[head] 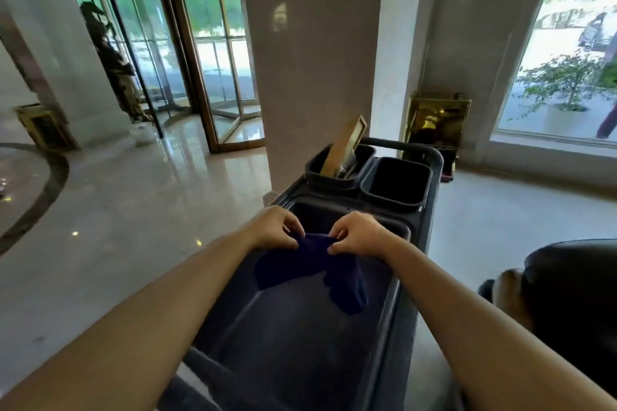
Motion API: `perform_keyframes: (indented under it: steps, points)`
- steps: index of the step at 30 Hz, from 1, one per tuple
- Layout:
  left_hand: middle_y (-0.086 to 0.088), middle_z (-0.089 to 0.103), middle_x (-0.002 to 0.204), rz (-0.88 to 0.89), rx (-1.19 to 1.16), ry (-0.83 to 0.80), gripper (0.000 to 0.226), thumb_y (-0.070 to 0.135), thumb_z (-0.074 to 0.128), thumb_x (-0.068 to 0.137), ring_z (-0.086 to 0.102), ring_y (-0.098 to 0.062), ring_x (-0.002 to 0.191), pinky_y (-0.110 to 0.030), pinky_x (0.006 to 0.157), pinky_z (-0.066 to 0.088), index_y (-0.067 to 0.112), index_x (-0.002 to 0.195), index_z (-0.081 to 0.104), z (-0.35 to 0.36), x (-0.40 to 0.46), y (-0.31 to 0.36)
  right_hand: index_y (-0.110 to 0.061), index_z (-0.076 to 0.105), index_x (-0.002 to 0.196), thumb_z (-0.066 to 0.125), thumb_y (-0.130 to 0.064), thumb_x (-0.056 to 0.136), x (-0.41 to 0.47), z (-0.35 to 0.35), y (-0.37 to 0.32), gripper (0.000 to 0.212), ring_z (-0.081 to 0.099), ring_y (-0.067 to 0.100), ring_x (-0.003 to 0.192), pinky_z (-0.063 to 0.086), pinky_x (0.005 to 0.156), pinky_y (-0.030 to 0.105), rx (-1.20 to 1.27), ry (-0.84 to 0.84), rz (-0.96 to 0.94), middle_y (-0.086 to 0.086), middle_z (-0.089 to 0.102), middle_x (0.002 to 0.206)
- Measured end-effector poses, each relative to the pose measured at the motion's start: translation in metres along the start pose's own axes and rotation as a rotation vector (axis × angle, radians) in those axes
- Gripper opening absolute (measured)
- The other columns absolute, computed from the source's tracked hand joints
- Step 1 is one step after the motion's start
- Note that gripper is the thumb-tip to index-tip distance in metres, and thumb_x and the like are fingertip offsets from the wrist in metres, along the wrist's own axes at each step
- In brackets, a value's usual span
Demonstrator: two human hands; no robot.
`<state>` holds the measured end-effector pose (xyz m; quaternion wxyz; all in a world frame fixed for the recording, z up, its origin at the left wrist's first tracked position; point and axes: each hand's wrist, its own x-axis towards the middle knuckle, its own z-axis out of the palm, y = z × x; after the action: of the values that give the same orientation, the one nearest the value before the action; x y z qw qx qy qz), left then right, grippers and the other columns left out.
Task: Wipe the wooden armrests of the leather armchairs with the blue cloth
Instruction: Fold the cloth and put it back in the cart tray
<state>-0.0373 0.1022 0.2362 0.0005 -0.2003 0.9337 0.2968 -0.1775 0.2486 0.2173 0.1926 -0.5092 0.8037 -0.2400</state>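
Note:
The dark blue cloth (pixel 310 272) hangs over the top tray of a black cleaning cart (pixel 414 294). Both hands pinch its upper edge: my left hand (pixel 273 227) grips the left corner, my right hand (pixel 359 233) grips the right one, a short gap between them. The cloth droops in folds below the fingers. At the right edge sits a dark leather armchair (pixel 574 284) with a rounded wooden armrest end (pixel 512 290) showing beside the cart.
Two small black bins (pixel 397 182) sit at the cart's far end, one holding a flat wooden-coloured tool (pixel 344 147). A marble pillar (pixel 314 53) stands right behind the cart. Glossy floor spreads left toward a revolving glass door (pixel 207 53). A brass box (pixel 437 123) stands by the window.

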Motion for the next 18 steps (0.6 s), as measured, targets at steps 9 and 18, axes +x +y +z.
perform_keyframes:
  steps: [9,18]
  points:
    - [0.008,0.067,0.081,0.087,-0.029,-0.219,0.019,0.013,0.068,0.07,0.063,-0.008,0.08,-0.027,0.075,0.053,0.021,0.087,0.071,0.029,0.079,-0.066,-0.013,0.071,0.095,0.075,-0.022,0.072,0.046,0.044,0.034,0.026,0.062,0.016,0.091,0.048,0.079,0.024,0.039,-0.008,0.283,0.005,0.069,0.096]
    - [0.001,0.069,0.093,0.152,-0.05,-0.455,0.019,0.009,0.068,0.072,0.062,-0.011,0.088,-0.029,0.084,0.053,0.018,0.089,0.071,0.081,0.109,-0.126,-0.013,0.071,0.093,0.076,-0.021,0.071,0.051,0.124,0.053,0.024,0.061,0.013,0.083,0.044,0.073,0.021,0.13,-0.015,0.583,0.003,0.069,0.091]
